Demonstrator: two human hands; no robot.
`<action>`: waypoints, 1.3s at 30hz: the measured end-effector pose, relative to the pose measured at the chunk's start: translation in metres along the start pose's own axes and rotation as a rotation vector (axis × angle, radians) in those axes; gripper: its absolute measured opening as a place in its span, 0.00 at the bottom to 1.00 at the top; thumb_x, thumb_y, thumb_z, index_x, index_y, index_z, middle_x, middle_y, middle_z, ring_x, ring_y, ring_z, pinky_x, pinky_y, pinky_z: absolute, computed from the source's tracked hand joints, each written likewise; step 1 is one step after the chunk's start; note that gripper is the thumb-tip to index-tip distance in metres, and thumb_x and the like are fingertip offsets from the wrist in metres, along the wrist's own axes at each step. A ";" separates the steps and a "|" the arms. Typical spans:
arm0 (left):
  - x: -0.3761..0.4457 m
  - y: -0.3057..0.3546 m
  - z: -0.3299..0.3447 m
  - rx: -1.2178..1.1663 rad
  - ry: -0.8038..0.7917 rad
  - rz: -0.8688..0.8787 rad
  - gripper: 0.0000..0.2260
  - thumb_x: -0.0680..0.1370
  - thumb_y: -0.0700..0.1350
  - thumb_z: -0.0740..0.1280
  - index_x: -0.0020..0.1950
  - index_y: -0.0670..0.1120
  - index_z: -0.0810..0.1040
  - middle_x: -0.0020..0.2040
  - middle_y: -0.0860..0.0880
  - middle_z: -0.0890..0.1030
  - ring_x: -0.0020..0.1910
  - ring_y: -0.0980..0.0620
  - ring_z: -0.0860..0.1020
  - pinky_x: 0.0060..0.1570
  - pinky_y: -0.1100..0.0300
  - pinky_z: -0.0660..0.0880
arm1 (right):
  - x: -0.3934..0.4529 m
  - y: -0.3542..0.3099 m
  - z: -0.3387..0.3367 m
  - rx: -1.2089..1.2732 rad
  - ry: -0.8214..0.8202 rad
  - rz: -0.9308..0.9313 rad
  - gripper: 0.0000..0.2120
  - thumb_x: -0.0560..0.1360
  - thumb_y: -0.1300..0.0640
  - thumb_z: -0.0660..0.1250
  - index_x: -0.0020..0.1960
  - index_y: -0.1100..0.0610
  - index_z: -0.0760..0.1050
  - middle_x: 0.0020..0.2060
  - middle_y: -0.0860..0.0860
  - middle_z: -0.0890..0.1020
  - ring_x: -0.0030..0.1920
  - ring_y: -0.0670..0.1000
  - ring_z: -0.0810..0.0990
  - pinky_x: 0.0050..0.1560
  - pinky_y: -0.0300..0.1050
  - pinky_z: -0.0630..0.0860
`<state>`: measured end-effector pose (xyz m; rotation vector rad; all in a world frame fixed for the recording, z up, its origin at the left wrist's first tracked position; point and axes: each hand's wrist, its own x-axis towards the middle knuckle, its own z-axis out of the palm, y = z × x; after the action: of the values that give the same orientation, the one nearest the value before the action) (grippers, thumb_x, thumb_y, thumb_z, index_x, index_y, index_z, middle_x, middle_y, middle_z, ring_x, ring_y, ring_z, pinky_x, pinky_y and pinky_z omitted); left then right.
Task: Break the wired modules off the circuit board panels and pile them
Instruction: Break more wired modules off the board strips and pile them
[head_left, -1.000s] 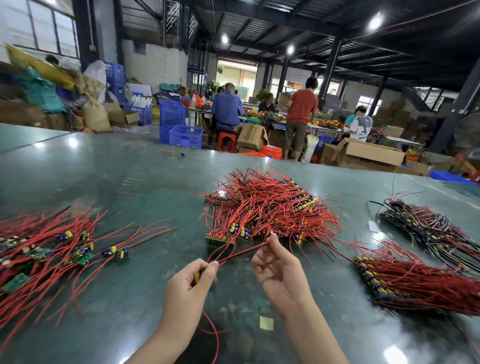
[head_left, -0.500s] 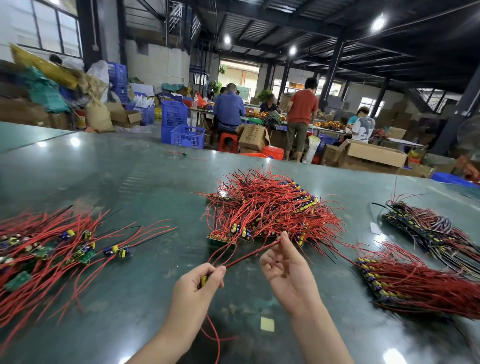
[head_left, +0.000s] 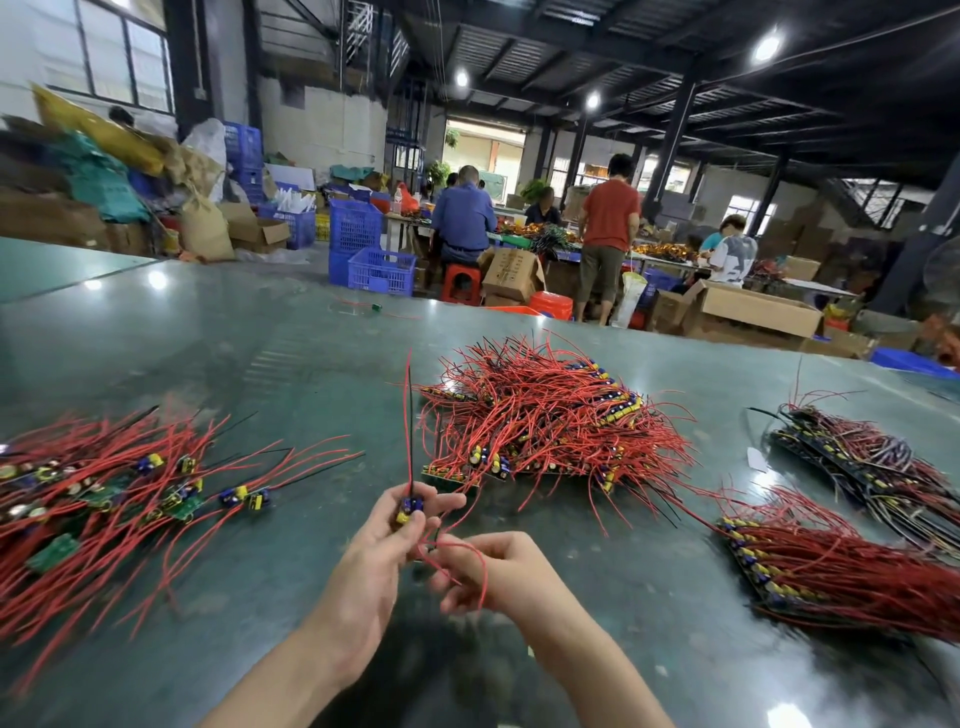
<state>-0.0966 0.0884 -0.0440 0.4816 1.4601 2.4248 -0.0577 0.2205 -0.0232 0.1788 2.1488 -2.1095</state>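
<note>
My left hand (head_left: 387, 540) pinches a wired module (head_left: 409, 508); my right hand (head_left: 485, 571) curls round its red wires (head_left: 457, 551). No writing is readable.

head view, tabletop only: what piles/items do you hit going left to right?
Pile of separated modules → left hand gripping one wired module → right hand on its red wires → big central heap of wired panels → near-right red-wired panel stack → far-right darker-wired stack.
</note>
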 end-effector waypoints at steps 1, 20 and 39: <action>0.000 -0.001 0.000 -0.033 -0.037 -0.024 0.09 0.73 0.44 0.62 0.51 0.48 0.74 0.56 0.43 0.82 0.49 0.47 0.75 0.49 0.49 0.69 | -0.001 -0.002 0.001 0.036 -0.007 -0.002 0.13 0.74 0.51 0.67 0.41 0.59 0.82 0.30 0.51 0.81 0.27 0.48 0.77 0.32 0.39 0.76; 0.001 0.002 -0.001 0.143 0.098 0.006 0.08 0.69 0.43 0.69 0.45 0.44 0.84 0.39 0.51 0.85 0.32 0.65 0.77 0.32 0.77 0.69 | -0.005 -0.002 0.006 -0.200 0.105 -0.229 0.08 0.76 0.64 0.65 0.41 0.55 0.80 0.24 0.45 0.78 0.23 0.41 0.73 0.28 0.31 0.69; -0.003 0.009 0.004 0.018 0.240 -0.087 0.07 0.61 0.45 0.73 0.37 0.45 0.83 0.32 0.50 0.80 0.31 0.55 0.72 0.36 0.60 0.66 | -0.004 0.008 0.016 -0.373 0.274 -0.425 0.10 0.75 0.62 0.67 0.38 0.50 0.80 0.25 0.44 0.79 0.27 0.41 0.74 0.33 0.36 0.73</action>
<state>-0.0925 0.0860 -0.0348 0.1295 1.5615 2.4698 -0.0519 0.2049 -0.0303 -0.0341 2.9194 -1.9056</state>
